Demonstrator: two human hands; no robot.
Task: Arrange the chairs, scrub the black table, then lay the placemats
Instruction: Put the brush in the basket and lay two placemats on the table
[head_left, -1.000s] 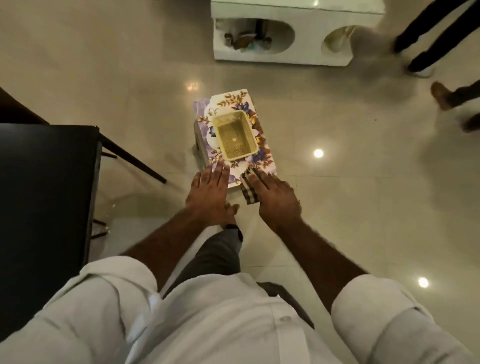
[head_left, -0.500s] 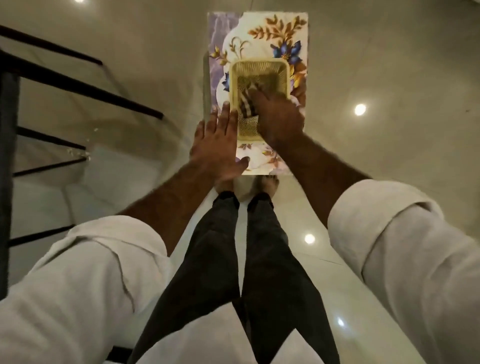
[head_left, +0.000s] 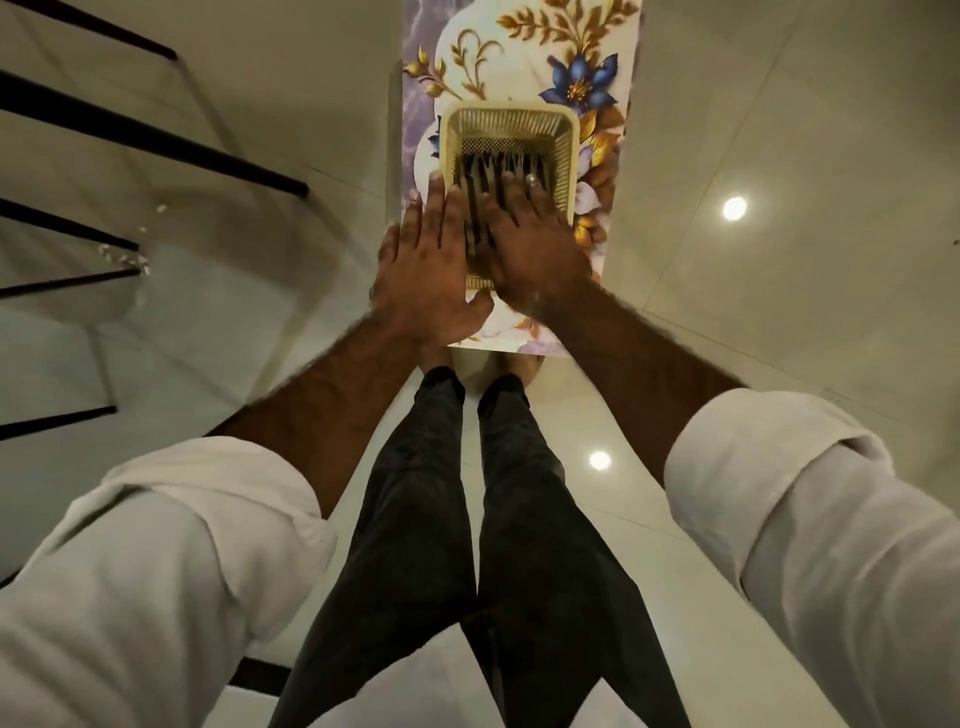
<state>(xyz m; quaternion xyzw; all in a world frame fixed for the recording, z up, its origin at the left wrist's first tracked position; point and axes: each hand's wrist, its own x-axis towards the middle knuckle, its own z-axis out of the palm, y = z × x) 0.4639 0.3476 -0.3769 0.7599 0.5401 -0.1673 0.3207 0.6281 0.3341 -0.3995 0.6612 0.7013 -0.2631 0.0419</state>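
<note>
Down on the glossy cream tiled floor (head_left: 779, 130), two ceiling lights gleam back as bright spots. On the left, black metal bars (head_left: 156, 140) slant across the view, well apart from the action. Dead centre is a low rectangular worktop (head_left: 519, 52) printed with gold leaves and a blue flower on white, and on it sits a yellow plastic mesh basket (head_left: 511, 117). Inside the basket lies a black-and-white checked cloth (head_left: 480, 171), half hidden under the hands. Nothing stands between the person and the basket. Dark trousers (head_left: 426, 493) run down to bare feet just short of the worktop's near edge.

Both arms reach forward from rolled white sleeves (head_left: 182, 545). The left hand (head_left: 431, 270) lies flat, fingers straight and close together along the basket's left rim. The right hand (head_left: 535, 254) is in the basket, fingers straight and spread apart, pressing on the checked cloth.
</note>
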